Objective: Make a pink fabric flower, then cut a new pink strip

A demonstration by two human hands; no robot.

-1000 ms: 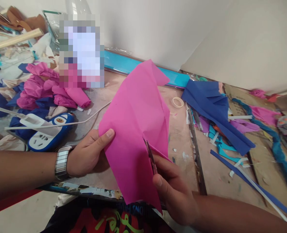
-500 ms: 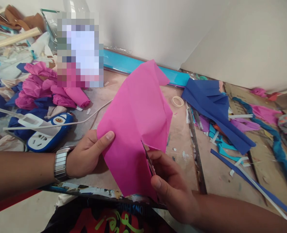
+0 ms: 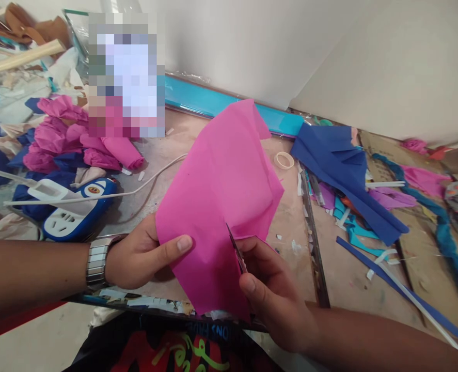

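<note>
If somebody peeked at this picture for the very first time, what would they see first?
The big bright pink paper sheet in the middle, held up over the table. The left hand pinches its left edge, and the right hand works scissors into its lower edge. After that, the crumpled pink paper heap at far left and the dark blue paper at right.

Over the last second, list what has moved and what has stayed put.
The left hand slid its thumb further right across the pink sheet. The scissors in the right hand cut further up into it. Both hands kept their hold; the blue power strip and tape ring did not move.
</note>
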